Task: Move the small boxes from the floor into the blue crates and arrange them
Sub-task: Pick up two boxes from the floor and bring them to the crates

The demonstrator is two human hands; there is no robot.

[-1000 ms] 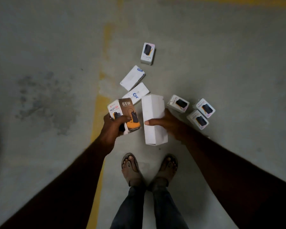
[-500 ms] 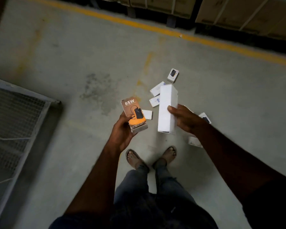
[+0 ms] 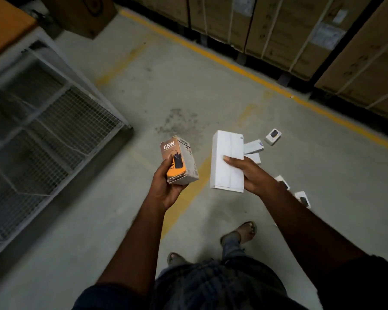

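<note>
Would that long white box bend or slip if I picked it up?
The long white box is probably stiff: its edges look straight though the right hand grips only one side. It seems light, since one hand carries it. Its smooth faces might slip a little, so fingers should wrap well around it.

The concrete floor [image 3: 211, 86] before me carries small boxes [image 3: 273, 136] scattered on my right and a wire cage [image 3: 54, 121] on my left.
</note>
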